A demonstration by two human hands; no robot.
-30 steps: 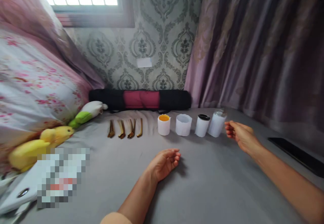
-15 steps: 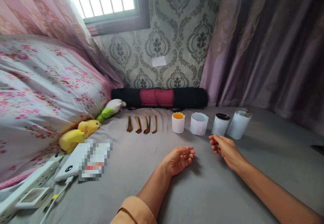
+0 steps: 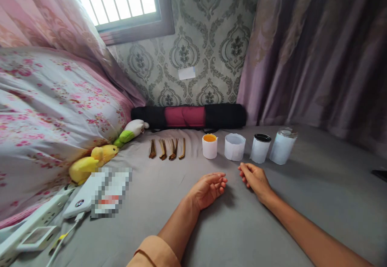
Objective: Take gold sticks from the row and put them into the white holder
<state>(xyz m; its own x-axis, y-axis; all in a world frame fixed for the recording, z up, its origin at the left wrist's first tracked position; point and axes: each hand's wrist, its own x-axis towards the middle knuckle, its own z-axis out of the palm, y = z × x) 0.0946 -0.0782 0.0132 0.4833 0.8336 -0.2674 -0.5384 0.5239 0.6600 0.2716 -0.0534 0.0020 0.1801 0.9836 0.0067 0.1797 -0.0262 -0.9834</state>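
My left hand (image 3: 209, 190) rests on the grey sheet, palm turned inward, its fingers loosely curled with nothing in them. To its right hovers or rests my right hand (image 3: 255, 181); its fingers are half bent and apart, the thumb close to the index finger, and I see nothing held. Just beyond it stand a wide white paper-wrapped container (image 3: 235, 150) and a white-wrapped container with a dark rim (image 3: 260, 150). A white-wrapped cup with an orange inside (image 3: 209, 149) is on the left of this row, a taller wrapped glass jar (image 3: 282, 148) on the right.
Several small groups of bent gold-coloured metal pieces (image 3: 163, 150) lie left of the containers. A black and maroon roll (image 3: 185, 117) lies against the wall. Plush toys (image 3: 90, 164), a white power bank (image 3: 80, 200) and a power strip (image 3: 39, 216) are at the left.
My right hand has moved left, away from the dark-rimmed container and closer to my left hand. My left hand has barely moved. The view has shifted slightly.
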